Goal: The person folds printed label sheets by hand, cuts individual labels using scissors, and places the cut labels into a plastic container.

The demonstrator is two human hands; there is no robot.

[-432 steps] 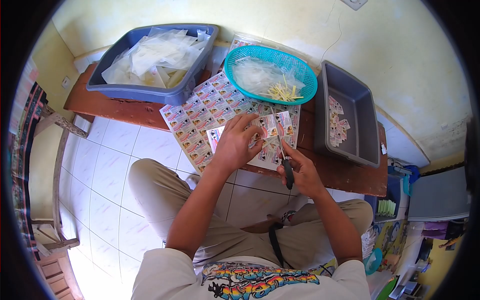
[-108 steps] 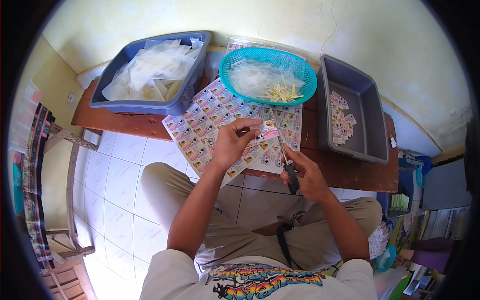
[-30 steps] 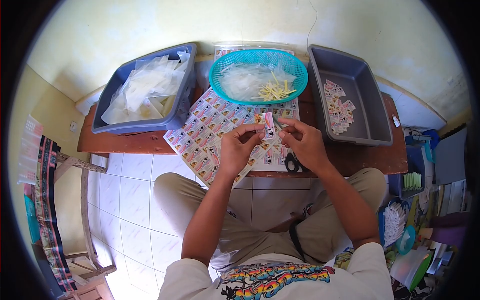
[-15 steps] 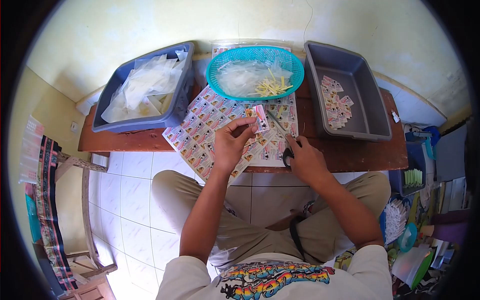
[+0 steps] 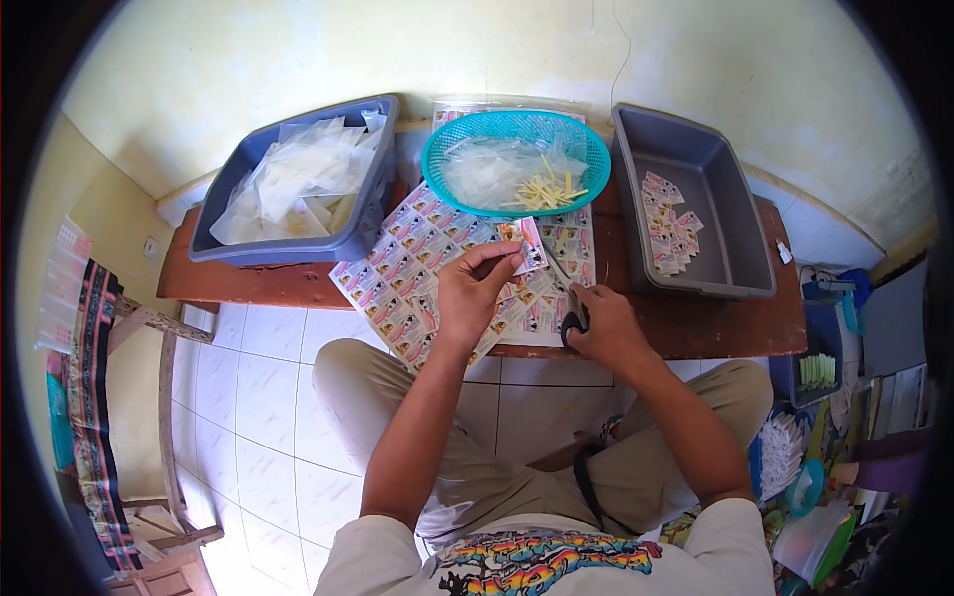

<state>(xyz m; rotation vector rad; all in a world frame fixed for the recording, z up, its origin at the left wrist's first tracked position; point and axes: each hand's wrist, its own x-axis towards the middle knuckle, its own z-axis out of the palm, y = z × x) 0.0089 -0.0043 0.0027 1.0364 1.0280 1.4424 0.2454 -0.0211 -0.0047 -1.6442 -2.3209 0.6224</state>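
Between the thumb and fingers of my left hand (image 5: 475, 296) is a small printed label (image 5: 529, 246), raised above the sheets on the bench. My right hand (image 5: 608, 326) grips a pair of scissors (image 5: 558, 266) by its black handle, the blades pointing up and left along the label's right edge. Whether the blades touch the label I cannot tell. Beneath both hands lie large printed label sheets (image 5: 402, 241), with their front corner hanging over the bench edge. Several cut labels (image 5: 668, 233) rest in the grey bin (image 5: 730, 214) on the right.
A turquoise basket (image 5: 433, 179) behind my hands holds clear plastic bags (image 5: 497, 169) and thin yellow strips (image 5: 553, 189). On the left, a grey-blue tub (image 5: 355, 233) is filled with translucent sheets (image 5: 308, 164). All stand on a low brown wooden bench (image 5: 268, 283). Another person's sleeve (image 5: 894, 460) shows at far right.
The whole view has shifted, so the bench and containers appear slightly lower. Both hands keep their grips, and the label and scissors remain close together.
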